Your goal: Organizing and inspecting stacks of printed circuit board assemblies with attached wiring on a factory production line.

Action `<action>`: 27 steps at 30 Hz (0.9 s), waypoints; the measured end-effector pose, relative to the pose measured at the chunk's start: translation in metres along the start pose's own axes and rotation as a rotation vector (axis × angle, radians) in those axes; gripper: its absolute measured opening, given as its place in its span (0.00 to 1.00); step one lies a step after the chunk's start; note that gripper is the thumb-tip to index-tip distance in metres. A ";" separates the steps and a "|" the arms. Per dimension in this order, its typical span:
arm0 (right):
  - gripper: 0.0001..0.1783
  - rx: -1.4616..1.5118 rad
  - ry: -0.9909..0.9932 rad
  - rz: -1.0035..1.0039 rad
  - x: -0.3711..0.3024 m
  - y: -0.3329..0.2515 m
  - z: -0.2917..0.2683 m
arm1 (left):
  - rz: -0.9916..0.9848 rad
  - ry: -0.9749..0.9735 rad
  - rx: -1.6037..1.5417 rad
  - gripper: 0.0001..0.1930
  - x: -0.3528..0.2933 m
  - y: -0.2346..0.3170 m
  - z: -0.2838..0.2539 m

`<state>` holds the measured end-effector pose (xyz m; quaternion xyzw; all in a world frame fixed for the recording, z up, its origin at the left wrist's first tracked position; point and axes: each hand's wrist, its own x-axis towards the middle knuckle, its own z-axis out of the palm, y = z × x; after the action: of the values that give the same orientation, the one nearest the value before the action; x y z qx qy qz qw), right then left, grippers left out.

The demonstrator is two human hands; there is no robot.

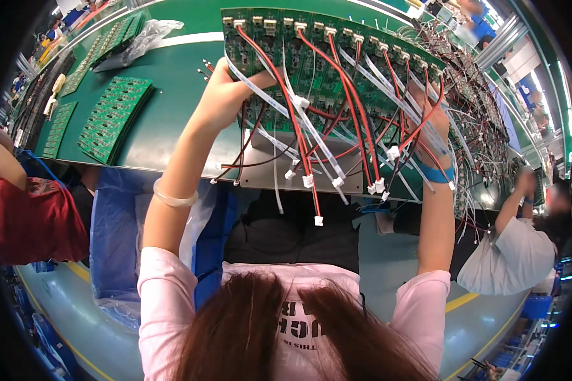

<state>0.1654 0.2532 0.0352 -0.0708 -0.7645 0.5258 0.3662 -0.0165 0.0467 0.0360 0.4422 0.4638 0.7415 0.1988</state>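
Note:
A large green circuit board panel (279,57) is held up in front of me, tilted, with a row of white connectors along its top edge. Red, black and white wires (349,95) hang from those connectors, ending in small white plugs (318,221). My left hand (232,89) grips the panel's left edge, thumb across its face. My right hand (429,114) holds the right end; hanging wires partly cover its fingers. Below the panel, a grey metal block (267,166) shows at the table's near edge, mostly behind the wires.
Stacked green circuit boards (114,117) lie left on the green table (178,70), near a clear plastic bag (149,41) and a brush (56,89). Many wired boards (483,108) are heaped at the right. A blue lined bin (117,235) stands below; people sit on both sides.

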 end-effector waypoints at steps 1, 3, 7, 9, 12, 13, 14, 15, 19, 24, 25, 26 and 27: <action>0.12 -0.483 -0.003 -0.178 -0.001 0.001 -0.001 | -0.006 -0.020 -0.003 0.07 0.001 0.000 0.000; 0.12 0.136 0.119 0.238 0.003 -0.024 0.019 | -0.031 -0.042 -0.065 0.07 0.000 0.001 -0.003; 0.15 0.132 -0.115 0.042 0.014 -0.005 0.003 | -0.060 -0.028 -0.042 0.07 0.001 0.003 -0.003; 0.18 0.328 -0.102 0.042 0.014 -0.004 0.007 | -0.063 -0.029 -0.058 0.07 0.001 0.004 -0.003; 0.14 0.006 -0.081 0.071 0.015 -0.005 0.006 | -0.045 -0.059 -0.072 0.07 0.003 0.007 0.000; 0.11 -0.066 -0.094 0.108 0.016 -0.009 0.006 | -0.027 -0.077 -0.068 0.07 0.003 0.008 0.000; 0.11 -0.177 -0.131 -0.219 0.017 -0.006 0.010 | -0.038 -0.045 -0.039 0.07 0.004 0.005 -0.001; 0.11 0.017 -0.146 -0.139 0.018 -0.005 0.011 | -0.104 -0.109 -0.107 0.07 0.005 0.009 -0.005; 0.12 -0.061 -0.191 -0.130 0.019 -0.014 0.024 | -0.183 0.042 0.067 0.08 0.007 -0.006 -0.025; 0.17 -0.241 -0.280 -0.029 0.007 -0.018 0.010 | -0.385 -0.038 0.166 0.10 -0.005 0.014 -0.015; 0.21 -0.232 -0.297 0.034 0.002 -0.016 0.008 | -0.524 -0.027 0.326 0.10 -0.006 0.021 -0.010; 0.15 -0.134 -0.310 0.052 -0.004 -0.010 0.000 | -0.285 -0.083 0.436 0.11 -0.011 0.021 -0.006; 0.12 -0.030 -0.333 0.070 -0.004 -0.026 0.014 | -0.156 -0.173 0.505 0.11 -0.020 0.017 -0.011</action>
<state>0.1669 0.2293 0.0527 -0.0146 -0.8194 0.5313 0.2148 -0.0135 0.0187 0.0394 0.5024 0.6480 0.5443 0.1774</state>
